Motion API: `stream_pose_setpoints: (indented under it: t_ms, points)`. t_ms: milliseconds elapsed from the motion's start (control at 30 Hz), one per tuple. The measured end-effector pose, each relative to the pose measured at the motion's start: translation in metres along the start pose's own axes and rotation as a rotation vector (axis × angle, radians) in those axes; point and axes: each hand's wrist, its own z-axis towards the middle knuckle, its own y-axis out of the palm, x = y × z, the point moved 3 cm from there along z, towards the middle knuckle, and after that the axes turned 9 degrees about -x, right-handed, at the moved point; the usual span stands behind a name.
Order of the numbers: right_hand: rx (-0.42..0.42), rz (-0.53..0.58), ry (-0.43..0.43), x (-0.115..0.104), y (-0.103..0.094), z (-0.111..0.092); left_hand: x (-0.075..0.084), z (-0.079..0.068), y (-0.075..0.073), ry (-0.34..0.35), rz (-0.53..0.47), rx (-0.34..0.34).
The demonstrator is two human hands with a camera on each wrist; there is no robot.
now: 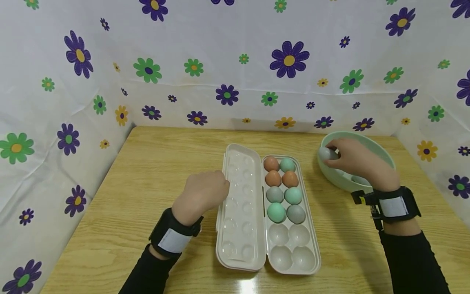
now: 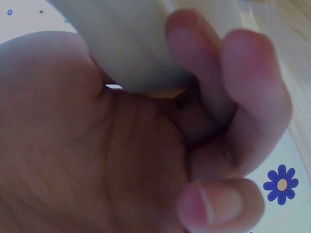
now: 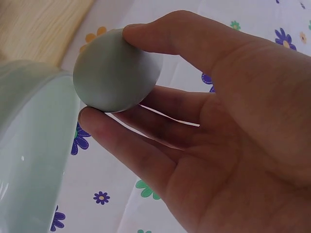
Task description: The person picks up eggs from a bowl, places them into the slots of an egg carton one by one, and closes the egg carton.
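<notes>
My right hand (image 1: pixel 354 159) pinches a grey egg (image 3: pixel 116 73) between thumb and fingertips, at the left rim of a pale green bowl (image 1: pixel 382 152). Grey egg shapes show inside the bowl, partly hidden by the hand and wrist. A white egg box (image 1: pixel 311 245) lies opened flat in the middle of the table. Brown, green and grey eggs (image 1: pixel 276 212) fill the far rows of its right half. My left hand (image 1: pixel 202 194) grips the left edge of the box's lid (image 1: pixel 240 204); its curled fingers (image 2: pixel 252 92) show beside the pale lid in the left wrist view.
The wooden table (image 1: pixel 147 163) carries the box and, at its far right, the bowl. A white flowered cloth (image 1: pixel 220 69) closes off the back and both sides. Rounded cups (image 1: pixel 280 257) show at the box's near end.
</notes>
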Motion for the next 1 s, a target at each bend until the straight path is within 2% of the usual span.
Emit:
stream_pose_setpoints:
  t_ms: [567,733,1000]
  points:
    - [0.002,-0.012,0.027,-0.019,0.015,-0.014,0.0,0.001,0.001,-0.005,0.017,0.001]
    - [-0.006,0.021,0.043,-0.024,0.021,-0.019,0.001,0.001,0.0,-0.012,0.016,-0.006]
    - [-0.002,0.082,0.013,-0.03,0.024,-0.025,0.001,0.001,0.001,-0.017,0.032,0.0]
